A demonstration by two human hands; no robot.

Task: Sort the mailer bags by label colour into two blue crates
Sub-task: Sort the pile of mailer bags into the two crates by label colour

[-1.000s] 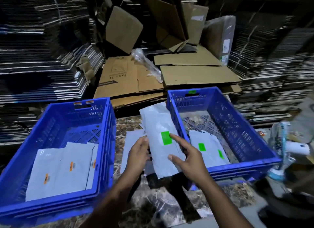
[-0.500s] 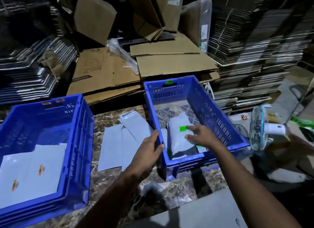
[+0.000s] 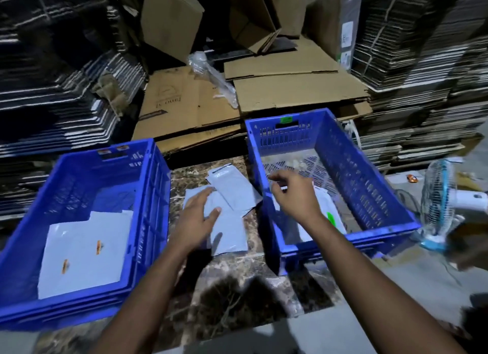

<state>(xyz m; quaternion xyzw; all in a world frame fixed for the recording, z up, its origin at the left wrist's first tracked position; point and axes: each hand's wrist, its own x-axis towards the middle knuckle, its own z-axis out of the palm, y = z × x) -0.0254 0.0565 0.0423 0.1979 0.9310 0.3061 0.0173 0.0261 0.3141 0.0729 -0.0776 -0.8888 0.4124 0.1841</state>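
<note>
Two blue crates stand on a marble table. The left crate [image 3: 148,195] holds grey mailer bags [image 3: 79,250] with orange labels. In the right crate [image 3: 383,203] lie bags with green labels [image 3: 331,219], partly hidden by my right arm. Between the crates a small pile of grey mailer bags [image 3: 232,190] lies face down. My left hand [image 3: 196,219] rests flat on that pile with fingers spread. Above the right crate's left wall hovers my right hand [image 3: 293,195], fingers loosely curled and holding nothing.
Flattened cardboard boxes [image 3: 190,100] and tall stacks of folded cartons [image 3: 422,63] fill the space behind the table. A small white and blue fan [image 3: 441,203] stands right of the right crate. The dark marble table top [image 3: 237,287] lies near me.
My right hand let the green-label bag go into the right crate and is drawing back over its left wall. My left hand moved from the crate's edge onto the pile between the crates.
</note>
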